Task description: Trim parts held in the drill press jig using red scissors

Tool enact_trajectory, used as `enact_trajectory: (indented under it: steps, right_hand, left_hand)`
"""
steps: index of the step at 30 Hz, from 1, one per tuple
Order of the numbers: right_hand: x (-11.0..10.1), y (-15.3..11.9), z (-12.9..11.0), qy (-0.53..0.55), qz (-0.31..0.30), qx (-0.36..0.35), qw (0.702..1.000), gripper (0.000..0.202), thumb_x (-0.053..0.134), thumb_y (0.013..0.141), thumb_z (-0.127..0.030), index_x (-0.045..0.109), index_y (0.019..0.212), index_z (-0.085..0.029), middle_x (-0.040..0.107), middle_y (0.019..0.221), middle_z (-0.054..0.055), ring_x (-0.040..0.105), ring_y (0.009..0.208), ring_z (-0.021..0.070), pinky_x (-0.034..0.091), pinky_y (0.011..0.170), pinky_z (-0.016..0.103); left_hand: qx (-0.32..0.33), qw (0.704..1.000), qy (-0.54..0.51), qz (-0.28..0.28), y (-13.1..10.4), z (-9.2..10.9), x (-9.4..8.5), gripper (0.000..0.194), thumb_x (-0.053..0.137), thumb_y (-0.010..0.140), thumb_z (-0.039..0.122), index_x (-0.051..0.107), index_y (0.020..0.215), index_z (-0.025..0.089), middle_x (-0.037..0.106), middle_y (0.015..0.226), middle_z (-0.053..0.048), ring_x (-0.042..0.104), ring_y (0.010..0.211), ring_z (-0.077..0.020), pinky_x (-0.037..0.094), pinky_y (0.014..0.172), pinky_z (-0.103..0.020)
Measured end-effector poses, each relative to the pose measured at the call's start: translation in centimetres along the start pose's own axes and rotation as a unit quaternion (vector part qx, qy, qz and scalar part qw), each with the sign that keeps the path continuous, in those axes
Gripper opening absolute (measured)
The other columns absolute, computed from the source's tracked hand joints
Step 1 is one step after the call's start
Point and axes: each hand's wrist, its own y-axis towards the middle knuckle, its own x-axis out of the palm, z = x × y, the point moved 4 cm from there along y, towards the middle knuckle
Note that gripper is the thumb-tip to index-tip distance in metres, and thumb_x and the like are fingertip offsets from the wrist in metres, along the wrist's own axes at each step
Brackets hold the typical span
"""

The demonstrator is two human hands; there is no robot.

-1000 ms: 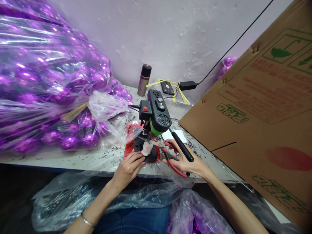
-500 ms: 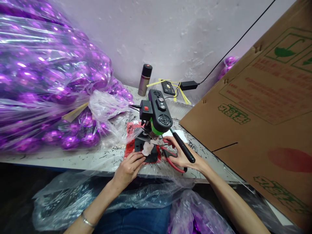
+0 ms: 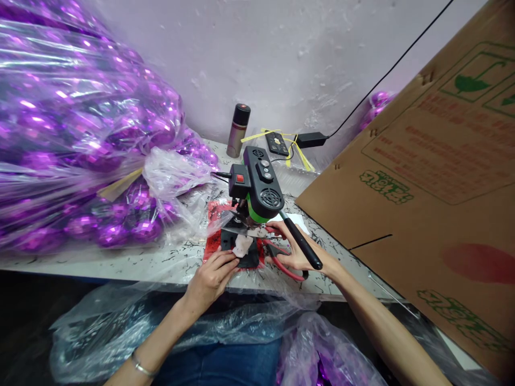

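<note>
Under the head of a black and green bench press machine [image 3: 263, 185], both my hands work close together. My right hand [image 3: 295, 249] is closed around the red handles of a pair of scissors [image 3: 287, 273], whose blades point left beneath the machine. The fingertips of my left hand [image 3: 213, 276] pinch the near edge of a small crumpled white piece [image 3: 243, 245] over the machine's black base [image 3: 249, 261]. Whether that piece is cloth, paper or plastic, I cannot tell. A black lever grip [image 3: 303, 244] passes in front of my right hand and partly hides it.
Clear bags of shiny purple balls [image 3: 92, 134] crowd the left. A large cardboard box [image 3: 402, 214] leans on the right. Behind the machine are a spray can [image 3: 238, 131], a phone [image 3: 277, 142] and a power adapter [image 3: 310, 140]. Black scraps litter the table [image 3: 169, 268].
The scissors have shifted slightly, and their blades now show longer toward the left. My left hand and the white piece stay almost where they were.
</note>
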Motion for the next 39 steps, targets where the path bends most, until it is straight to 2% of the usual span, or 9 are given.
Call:
enact_trajectory:
  steps: [11, 15, 19, 24, 27, 30, 32, 35, 39]
  right_hand:
    - [-0.2, -0.2, -0.6, -0.011, 0.005, 0.03, 0.999, 0.062, 0.065, 0.064, -0.02, 0.058, 0.126, -0.02, 0.065, 0.115, 0.009, 0.063, 0.101, 0.028, 0.049, 0.087, 0.04]
    - [0.1, -1.1, -1.3, -0.023, 0.026, 0.069, 0.997, 0.059, 0.065, 0.064, -0.023, 0.06, 0.123, -0.019, 0.066, 0.116, 0.011, 0.062, 0.105, 0.0308, 0.049, 0.09, 0.043]
    - [1.1, -2.2, -2.9, -0.017, 0.065, 0.122, 0.99, 0.057, 0.062, 0.069, -0.025, 0.058, 0.126, -0.02, 0.065, 0.121, 0.009, 0.063, 0.107, 0.0276, 0.05, 0.089, 0.038]
    - [1.6, -2.8, -4.3, -0.039, 0.09, 0.175, 0.98, 0.053, 0.06, 0.071, -0.024, 0.06, 0.124, -0.022, 0.066, 0.118, 0.009, 0.066, 0.097, 0.0262, 0.052, 0.077, 0.035]
    - [0.7, -2.4, -3.6, -0.073, 0.069, 0.113, 0.988, 0.049, 0.06, 0.071, -0.026, 0.062, 0.12, -0.02, 0.067, 0.11, 0.009, 0.065, 0.095, 0.0271, 0.051, 0.078, 0.036]
    - [-1.0, -1.1, -1.9, -0.088, 0.02, 0.037, 0.995, 0.05, 0.063, 0.069, -0.028, 0.062, 0.118, -0.018, 0.066, 0.107, 0.01, 0.064, 0.091, 0.0274, 0.049, 0.079, 0.037]
    - [-2.1, 0.2, -1.1, -0.076, -0.025, -0.017, 0.997, 0.044, 0.06, 0.075, -0.032, 0.061, 0.117, -0.02, 0.066, 0.105, 0.009, 0.062, 0.09, 0.0256, 0.048, 0.081, 0.038]
    - [-3.1, 2.2, -0.2, -0.065, -0.075, -0.069, 0.993, 0.036, 0.058, 0.078, -0.036, 0.063, 0.109, -0.019, 0.063, 0.105, 0.01, 0.058, 0.093, 0.0268, 0.045, 0.087, 0.042]
    - [-3.0, 3.7, 0.3, -0.049, -0.1, -0.09, 0.99, 0.045, 0.069, 0.07, -0.044, 0.064, 0.107, -0.017, 0.063, 0.105, 0.011, 0.056, 0.097, 0.0288, 0.043, 0.092, 0.045]
  left_hand:
    - [0.006, 1.0, 0.012, -0.003, 0.2, 0.1, -0.1, 0.018, 0.056, 0.093, 0.017, 0.067, 0.107, 0.017, 0.073, 0.102, -0.007, 0.068, 0.098, -0.0185, 0.056, 0.094, -0.038]
    - [0.008, 1.0, 0.01, -0.001, 0.2, 0.1, -0.1, 0.018, 0.057, 0.092, 0.017, 0.067, 0.107, 0.017, 0.073, 0.102, -0.007, 0.068, 0.098, -0.0187, 0.056, 0.095, -0.038]
    - [0.006, 1.0, 0.004, -0.003, 0.2, 0.2, -0.2, 0.019, 0.057, 0.092, 0.016, 0.067, 0.108, 0.017, 0.073, 0.102, -0.008, 0.068, 0.098, -0.0194, 0.056, 0.096, -0.04]
    - [0.003, 1.0, 0.0, 0.002, 0.2, 0.1, -0.3, 0.019, 0.057, 0.092, 0.016, 0.068, 0.108, 0.017, 0.073, 0.102, -0.008, 0.068, 0.099, -0.0199, 0.056, 0.095, -0.041]
    - [0.001, 1.0, -0.006, 0.004, 0.1, 0.0, -0.2, 0.019, 0.057, 0.092, 0.018, 0.068, 0.108, 0.018, 0.073, 0.101, -0.008, 0.068, 0.097, -0.0195, 0.056, 0.095, -0.04]
    - [0.0, 1.0, -0.009, 0.009, 0.1, -0.1, -0.2, 0.017, 0.058, 0.092, 0.018, 0.068, 0.106, 0.017, 0.073, 0.1, -0.007, 0.068, 0.096, -0.0191, 0.057, 0.093, -0.039]
    - [-0.001, 1.0, -0.012, 0.01, 0.2, -0.1, -0.2, 0.016, 0.058, 0.092, 0.018, 0.068, 0.105, 0.016, 0.073, 0.099, -0.007, 0.068, 0.096, -0.0187, 0.057, 0.092, -0.037]
    - [-0.004, 1.0, -0.014, 0.002, 0.2, -0.1, -0.2, 0.017, 0.057, 0.092, 0.018, 0.068, 0.105, 0.017, 0.072, 0.098, -0.007, 0.068, 0.095, -0.0183, 0.057, 0.091, -0.037]
    - [-0.002, 1.0, -0.011, 0.006, 0.2, -0.1, -0.2, 0.016, 0.058, 0.092, 0.018, 0.068, 0.104, 0.017, 0.073, 0.097, -0.007, 0.068, 0.095, -0.0181, 0.057, 0.091, -0.036]
